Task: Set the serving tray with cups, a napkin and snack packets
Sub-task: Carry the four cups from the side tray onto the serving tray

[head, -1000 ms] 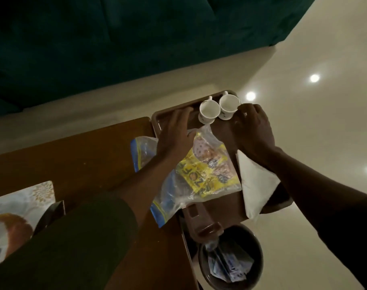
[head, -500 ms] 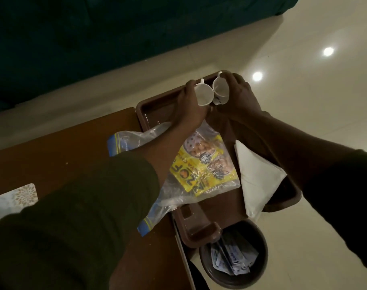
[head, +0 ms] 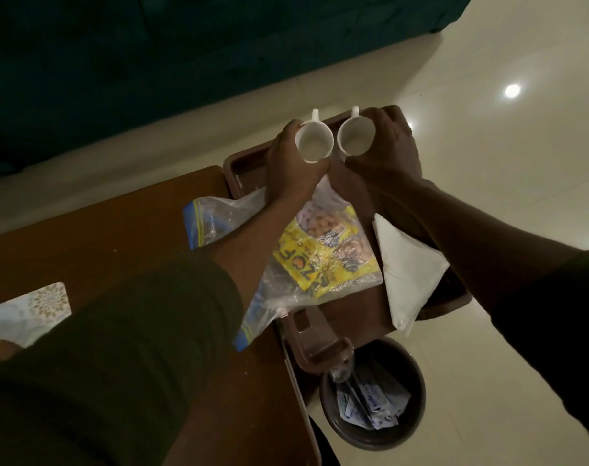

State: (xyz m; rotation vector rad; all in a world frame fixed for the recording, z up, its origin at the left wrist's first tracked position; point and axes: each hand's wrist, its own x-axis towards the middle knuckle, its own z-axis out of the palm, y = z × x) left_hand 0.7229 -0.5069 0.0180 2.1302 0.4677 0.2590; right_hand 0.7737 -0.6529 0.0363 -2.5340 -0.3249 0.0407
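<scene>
Two white cups are lifted above the far end of the brown serving tray [head: 234, 164]. My left hand [head: 286, 166] grips the left cup [head: 313, 141], and my right hand [head: 385, 153] grips the right cup [head: 355, 136]. Both cups tilt their mouths toward me, handles pointing away. On the tray lies a clear zip bag holding yellow snack packets [head: 323, 255]. A folded white napkin [head: 407, 274] rests on the tray's right side, overhanging its edge.
The tray sits at the end of a brown wooden table [head: 101, 243], overhanging it. A dark bin [head: 374, 398] with wrappers stands on the pale floor below. A patterned mat [head: 27, 311] lies at the table's left. A dark sofa fills the background.
Both hands reached to the cups at the tray's far end, closed on them, and have lifted them off the tray and tilted them toward me.
</scene>
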